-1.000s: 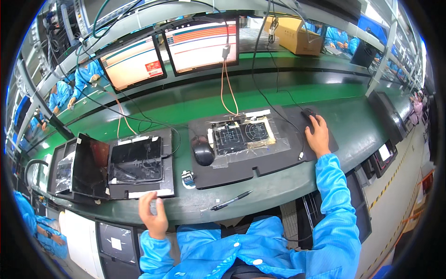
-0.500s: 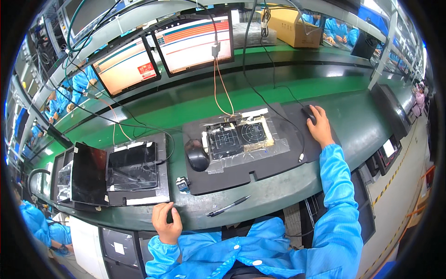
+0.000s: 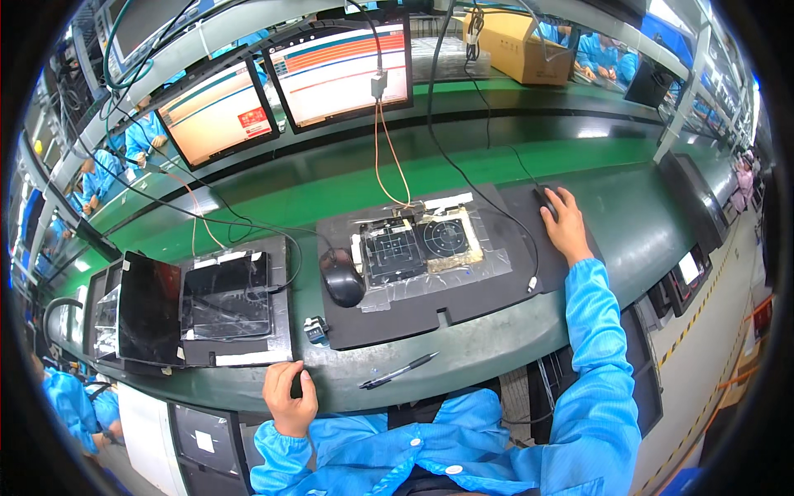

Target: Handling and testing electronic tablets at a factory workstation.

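Mouse, black: 2 o'clock from the centre of the view, on black matting, partly hidden under the right hand. All clock positions below are read from that centre.

Contents, left to right:

Dark panel, propped up at a tilt: between 8 and 9 o'clock.

Left monitor, lit, orange-tinted: 10 o'clock.

Flat device, black screen, lying on a black pad beside the dark panel; cable attached at its right edge.

Left hand: 7 o'clock, at the near edge of the surface; fingers bent, thumb standing apart from them.

Small piece, blue and white: between 7 and 8 o'clock, just beside the matting.

Right monitor, lit, red-banded: 11 o'clock.

Second mouse, black: 8 o'clock, on the matting.

Pen, dark: 6 o'clock, lying slantwise.

Taped fixture, bearing dial-like markings: about the centre, held under clear tape.

Carton, brown: 1 o'clock.

Cable plug, white: between 3 and 4 o'clock.

Right hand: near 3 o'clock, cupped over the mouse, fingers curved round it.
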### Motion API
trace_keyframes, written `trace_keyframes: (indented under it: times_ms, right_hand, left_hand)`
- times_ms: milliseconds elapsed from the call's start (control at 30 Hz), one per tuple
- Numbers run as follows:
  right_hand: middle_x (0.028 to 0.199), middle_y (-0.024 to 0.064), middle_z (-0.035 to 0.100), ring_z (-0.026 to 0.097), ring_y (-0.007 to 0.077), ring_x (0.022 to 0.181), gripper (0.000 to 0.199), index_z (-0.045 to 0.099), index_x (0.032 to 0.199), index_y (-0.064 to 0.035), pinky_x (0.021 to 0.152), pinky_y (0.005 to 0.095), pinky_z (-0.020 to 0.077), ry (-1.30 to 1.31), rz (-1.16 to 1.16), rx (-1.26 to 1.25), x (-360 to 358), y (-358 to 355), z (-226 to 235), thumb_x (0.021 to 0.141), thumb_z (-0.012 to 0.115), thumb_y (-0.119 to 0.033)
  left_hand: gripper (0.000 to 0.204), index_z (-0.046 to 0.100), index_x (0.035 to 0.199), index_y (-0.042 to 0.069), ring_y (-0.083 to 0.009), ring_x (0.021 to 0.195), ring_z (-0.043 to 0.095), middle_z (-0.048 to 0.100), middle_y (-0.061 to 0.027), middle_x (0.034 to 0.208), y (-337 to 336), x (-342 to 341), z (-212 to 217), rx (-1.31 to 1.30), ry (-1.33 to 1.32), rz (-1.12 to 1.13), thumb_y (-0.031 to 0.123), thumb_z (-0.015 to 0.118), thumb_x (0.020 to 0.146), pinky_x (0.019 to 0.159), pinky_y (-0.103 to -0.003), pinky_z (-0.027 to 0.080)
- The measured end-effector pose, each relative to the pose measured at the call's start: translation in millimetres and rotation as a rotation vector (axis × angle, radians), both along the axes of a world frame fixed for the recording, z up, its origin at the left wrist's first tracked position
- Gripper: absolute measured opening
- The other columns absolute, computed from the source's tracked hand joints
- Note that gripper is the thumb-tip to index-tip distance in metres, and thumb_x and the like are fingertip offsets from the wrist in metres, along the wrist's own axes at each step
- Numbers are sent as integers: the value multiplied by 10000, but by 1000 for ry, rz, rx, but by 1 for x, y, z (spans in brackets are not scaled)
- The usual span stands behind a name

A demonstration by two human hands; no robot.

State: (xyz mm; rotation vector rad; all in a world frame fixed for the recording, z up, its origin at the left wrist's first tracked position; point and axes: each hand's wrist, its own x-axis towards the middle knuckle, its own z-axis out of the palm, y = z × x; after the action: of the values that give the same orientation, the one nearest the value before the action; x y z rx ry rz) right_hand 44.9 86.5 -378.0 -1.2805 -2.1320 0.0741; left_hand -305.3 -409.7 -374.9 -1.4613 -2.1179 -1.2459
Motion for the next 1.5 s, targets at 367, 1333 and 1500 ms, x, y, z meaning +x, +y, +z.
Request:
trace_keyframes:
  times_ms: [367,1333,1500]
  right_hand:
    - [1533,196,467,527,406,1343,495,606,1435,-167,1107,475,437,15,47,75,0,2,-2,961,688,-283]
    - [921,304,723,716,430,895,884,700,923,114,805,507,538,-48,-645,-620,311,-346,-93,831,666,-765]
    - [981,285,727,691,383,914,637,689,1006,122,838,486,524,85,-691,-631,319,-331,-121,931,698,-510]
  left_hand:
    - [193,683,988,-30,-353,835,650,665,-174,922,1,-1,1,2,20,-1,-69,682,799,746,-424,520]
    - [154,711,1059,-15,-326,941,677,713,-173,1022,-6,-8,-9,-99,-43,-15,34,680,917,868,-409,527]
    - [188,720,1011,12,-344,871,683,705,-159,949,-11,-8,-7,24,-104,23,14,732,823,781,-420,551]
